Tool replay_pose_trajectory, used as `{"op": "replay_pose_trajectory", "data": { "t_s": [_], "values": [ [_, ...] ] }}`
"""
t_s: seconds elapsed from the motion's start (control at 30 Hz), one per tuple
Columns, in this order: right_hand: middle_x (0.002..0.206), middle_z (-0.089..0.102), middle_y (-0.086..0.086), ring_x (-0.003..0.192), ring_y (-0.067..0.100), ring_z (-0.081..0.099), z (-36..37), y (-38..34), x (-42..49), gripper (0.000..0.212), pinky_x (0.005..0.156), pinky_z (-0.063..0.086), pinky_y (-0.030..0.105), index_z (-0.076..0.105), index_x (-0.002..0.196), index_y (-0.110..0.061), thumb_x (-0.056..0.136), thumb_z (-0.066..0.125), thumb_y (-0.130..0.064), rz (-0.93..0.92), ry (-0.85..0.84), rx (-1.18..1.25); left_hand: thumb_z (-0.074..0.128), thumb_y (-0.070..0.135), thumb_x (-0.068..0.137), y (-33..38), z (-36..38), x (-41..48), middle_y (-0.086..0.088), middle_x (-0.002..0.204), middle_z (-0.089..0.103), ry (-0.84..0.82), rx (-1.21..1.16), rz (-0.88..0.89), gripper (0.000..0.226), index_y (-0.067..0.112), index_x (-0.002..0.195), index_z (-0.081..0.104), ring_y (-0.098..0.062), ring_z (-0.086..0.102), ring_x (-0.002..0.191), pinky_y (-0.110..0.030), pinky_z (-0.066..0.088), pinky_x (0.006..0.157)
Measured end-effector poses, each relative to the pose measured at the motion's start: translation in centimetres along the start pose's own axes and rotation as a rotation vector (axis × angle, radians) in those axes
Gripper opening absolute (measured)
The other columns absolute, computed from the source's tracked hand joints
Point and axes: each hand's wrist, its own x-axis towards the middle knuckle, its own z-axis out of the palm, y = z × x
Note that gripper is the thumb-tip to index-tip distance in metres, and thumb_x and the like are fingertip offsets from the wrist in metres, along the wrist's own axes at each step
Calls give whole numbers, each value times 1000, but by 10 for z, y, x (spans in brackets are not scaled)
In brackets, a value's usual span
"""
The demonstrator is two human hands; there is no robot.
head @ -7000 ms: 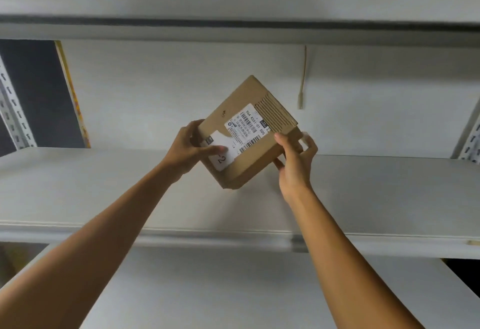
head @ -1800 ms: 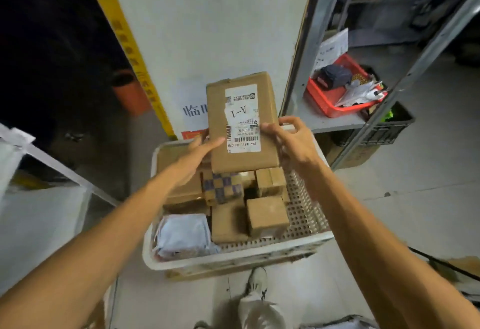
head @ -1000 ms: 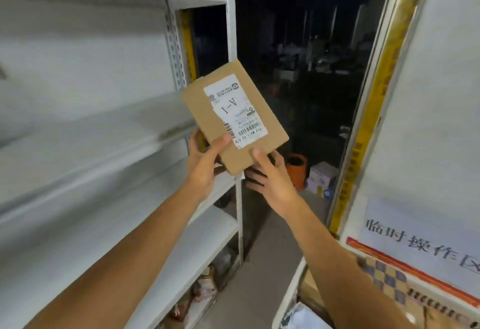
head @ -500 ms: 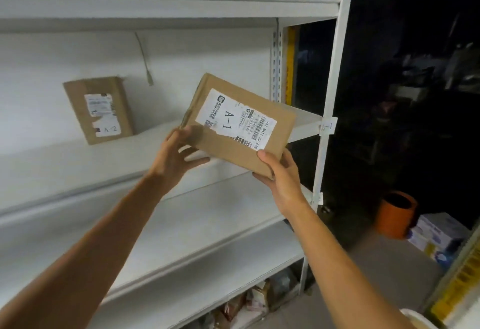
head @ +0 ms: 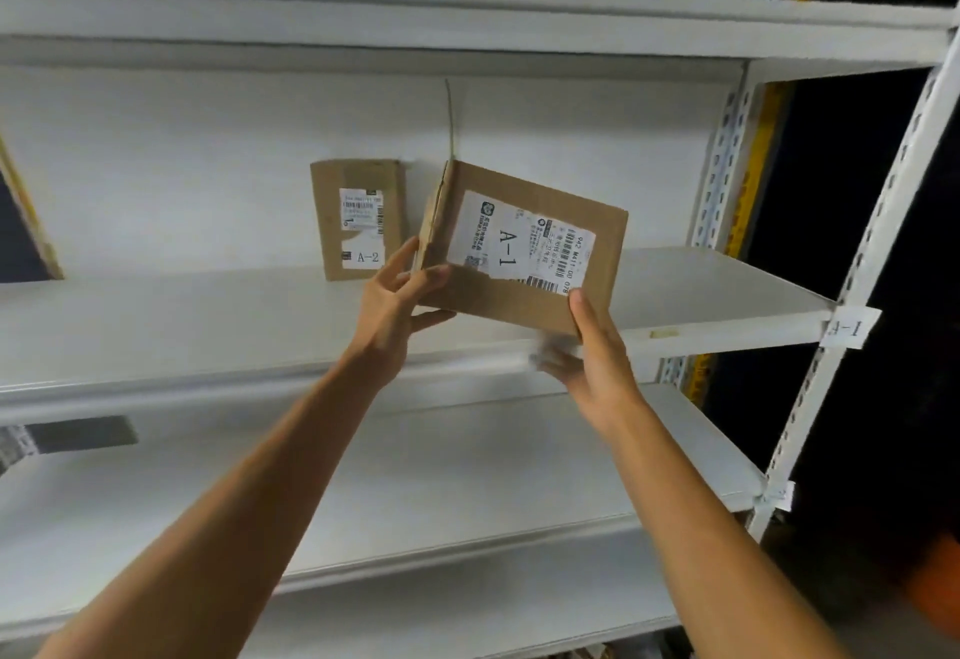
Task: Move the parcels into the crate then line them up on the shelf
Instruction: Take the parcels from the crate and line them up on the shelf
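Note:
A flat brown cardboard parcel marked A-1 [head: 524, 247] is held in the air, tilted, above the front of the white shelf [head: 701, 289]. My left hand [head: 397, 305] grips its lower left corner. My right hand [head: 592, 351] holds its lower right edge from below. A second brown parcel marked A-2 [head: 358, 219] stands upright on the same shelf, leaning against the back wall, just left of the A-1 parcel. The crate is out of view.
Another shelf board [head: 467, 19] runs above and a lower board [head: 467, 471] below. A perforated white upright [head: 852, 284] with an A-1 tag [head: 847, 328] bounds the rack on the right. Beyond it lies a dark aisle.
I have turned left to face the rack squarely. The A-1 parcel has moved toward the shelf and now sits beside the A-2 parcel. Both hands keep their hold.

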Motion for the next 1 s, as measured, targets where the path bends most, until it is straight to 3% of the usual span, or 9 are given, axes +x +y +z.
{"op": "replay_pose_trajectory", "data": {
  "t_s": [0.1, 0.2, 0.33, 0.5, 0.6, 0.7, 0.8, 0.93, 1.0],
  "values": [
    [128, 61, 15, 112, 30, 63, 26, 8, 21, 55, 93, 53, 46, 52, 133, -22, 82, 64, -40, 68, -61, 223, 76, 36, 66, -7, -4, 20, 0, 113, 70, 40, -39, 44, 84, 24, 142, 43, -18, 69, 98, -45, 57, 84],
    [131, 60, 15, 116, 35, 60, 61, 14, 38, 46, 99, 47, 53, 57, 121, -22, 81, 66, -42, 118, -78, 275, 78, 35, 62, -14, 0, 36, -2, 115, 68, 42, -122, 48, 89, 23, 142, 43, -14, 68, 99, -41, 57, 85],
    [130, 59, 21, 114, 40, 61, 87, 24, 64, 73, 96, 46, 62, 44, 137, -29, 73, 75, -44, 74, -158, 317, 75, 25, 69, -27, 5, 56, 7, 96, 71, -27, -203, 40, 66, 32, 130, 48, -13, 66, 98, -44, 54, 90],
    [126, 63, 13, 112, 32, 63, 80, 26, 85, 70, 89, 51, 60, 41, 137, -37, 76, 74, -41, -15, -51, 273, 76, 46, 65, -38, -11, 83, -5, 127, 60, -164, 96, 28, 102, 36, 149, 19, -19, 58, 116, -43, 43, 104],
    [124, 63, 9, 110, 27, 61, 73, 19, 98, 63, 75, 58, 47, 42, 137, -36, 82, 72, -27, -62, -15, 243, 76, 47, 65, -40, -17, 100, 1, 145, 45, -153, 206, 124, 108, 38, 150, 10, -17, 49, 128, -43, 42, 105],
    [121, 66, 4, 108, 23, 63, 59, 10, 118, 61, 76, 58, 45, 45, 134, -37, 82, 73, -23, -101, 0, 127, 80, 52, 62, -32, -17, 125, -1, 144, 46, -82, 226, 178, 98, 39, 144, 28, -18, 52, 125, -41, 47, 101],
    [118, 68, -1, 106, 18, 65, 42, 0, 141, 68, 80, 58, 45, 42, 135, -38, 79, 77, -23, -137, 18, 1, 80, 60, 59, -33, -13, 146, 5, 123, 59, -42, 482, 253, 70, 45, 121, 52, -14, 59, 113, -45, 52, 93],
    [113, 69, -4, 92, 10, 70, 31, -4, 174, 64, 65, 57, 29, 43, 133, -31, 79, 77, -19, -158, -21, -175, 83, 44, 63, -47, -1, 157, 8, 111, 64, 14, 590, 298, 62, 28, 115, 54, -3, 62, 98, -39, 56, 84],
    [113, 69, -3, 94, 13, 70, 28, 2, 192, 54, 65, 56, 26, 50, 130, -24, 82, 75, -19, -154, -54, -246, 82, 36, 69, -56, 4, 164, 10, 120, 62, 66, 655, 343, 65, 31, 125, 49, -6, 61, 106, -41, 56, 86]
  ]
}}
